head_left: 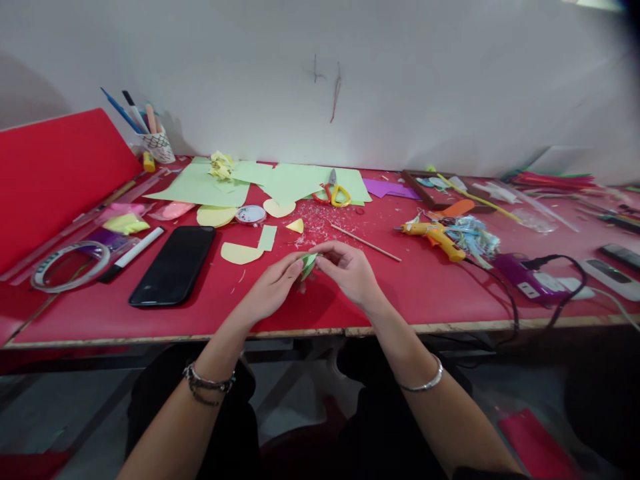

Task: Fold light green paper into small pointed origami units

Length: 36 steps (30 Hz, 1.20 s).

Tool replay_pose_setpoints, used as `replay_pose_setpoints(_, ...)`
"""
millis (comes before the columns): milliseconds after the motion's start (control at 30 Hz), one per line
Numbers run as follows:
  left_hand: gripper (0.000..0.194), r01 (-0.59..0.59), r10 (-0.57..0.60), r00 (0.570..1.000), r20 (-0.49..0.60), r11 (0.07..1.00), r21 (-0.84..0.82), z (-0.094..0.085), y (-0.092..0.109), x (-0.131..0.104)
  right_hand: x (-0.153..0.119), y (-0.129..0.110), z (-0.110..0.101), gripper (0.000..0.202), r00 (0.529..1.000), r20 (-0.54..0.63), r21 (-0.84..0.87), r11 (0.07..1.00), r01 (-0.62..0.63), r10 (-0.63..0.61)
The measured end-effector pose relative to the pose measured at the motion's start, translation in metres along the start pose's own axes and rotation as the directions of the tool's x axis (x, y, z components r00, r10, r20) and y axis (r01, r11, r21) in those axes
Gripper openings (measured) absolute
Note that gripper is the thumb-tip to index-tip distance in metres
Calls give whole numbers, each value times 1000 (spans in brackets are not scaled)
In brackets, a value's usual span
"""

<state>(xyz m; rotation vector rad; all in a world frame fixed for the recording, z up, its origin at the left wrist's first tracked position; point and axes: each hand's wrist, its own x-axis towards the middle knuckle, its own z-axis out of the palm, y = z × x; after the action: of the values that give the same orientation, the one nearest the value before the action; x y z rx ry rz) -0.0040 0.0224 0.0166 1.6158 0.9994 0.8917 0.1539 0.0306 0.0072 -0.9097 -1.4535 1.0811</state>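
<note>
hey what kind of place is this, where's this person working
Most likely a craft or hobby workbench: a red table strewn with cut paper sheets, scissors and a yellow glue gun, with both hands pinching a small green paper piece.

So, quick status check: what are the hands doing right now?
Left hand and right hand both pinching a small green paper piece. Held just above the red table. Phone and wooden stick nearby, not touching.
</note>
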Motion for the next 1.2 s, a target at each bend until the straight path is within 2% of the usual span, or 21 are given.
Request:
replay_pose_setpoints(300, 30, 29, -27, 999, 21, 996, -79, 0, -1, 1, 0, 0, 0, 11, 999, -52, -13, 1000, -10, 9)
replay_pose_setpoints(567, 27, -9, 11, 999, 38, 999, -50, -1, 0, 1, -1, 0, 1, 10, 998, -31, -58, 997, 60, -62)
replay_pose_setpoints(733, 29, -9, 9, 999, 33, 1000, -12, -1, -1, 2, 0, 2, 1, 11, 998, -30, -47, 998, 51, -52)
replay_pose_setpoints(967, 34, -13, 14, 999, -40, 1000, 22, -2, -5, 3, 0, 2, 1, 8, 995, -85, -124, 991, 48, -59)
replay_pose_setpoints(1200, 35, -38, 42, 995, -92, 998, 48, -2, -5, 3, 1, 1, 1, 7, 991, -133, -53, 998, -12, 5)
